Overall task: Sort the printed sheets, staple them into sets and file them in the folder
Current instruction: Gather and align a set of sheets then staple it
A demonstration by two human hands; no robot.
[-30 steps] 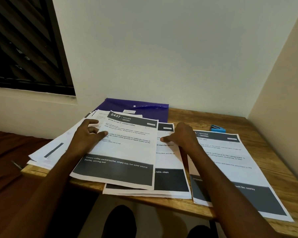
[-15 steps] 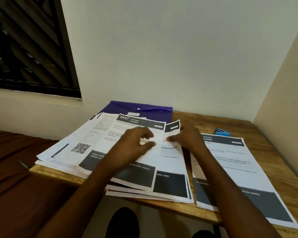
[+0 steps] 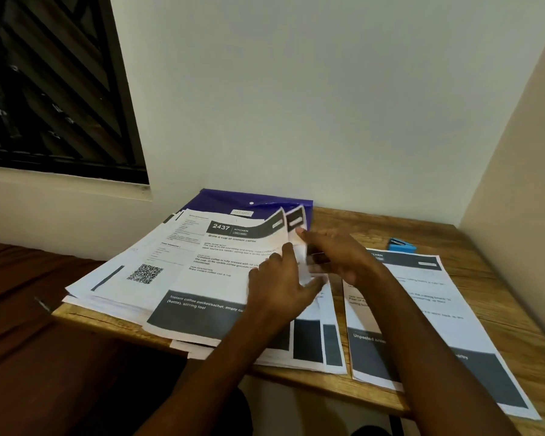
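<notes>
Printed sheets cover the wooden table (image 3: 501,297). The top sheet, headed "2437 KITCHEN" (image 3: 221,259), lies on the middle pile, and its right edge curls upward. My left hand (image 3: 280,284) pinches that lifted edge. My right hand (image 3: 337,256) holds the raised right edges of the sheets just beneath it. A separate sheet (image 3: 422,309) lies flat at the right under my right forearm. A QR-code sheet (image 3: 145,273) tops the fanned pile at the left. The purple folder (image 3: 243,201) lies at the back against the wall. The blue stapler (image 3: 401,245) sits at the back right.
A white wall stands close behind the table and another close on the right. A dark barred window is at the upper left. A brown surface (image 3: 29,309) lies lower at the left of the table, with a small thin object on it.
My left hand moved right across the top sheet to its right edge. Both hands now lift the right edges of the middle pile, which lay flat a second ago.
</notes>
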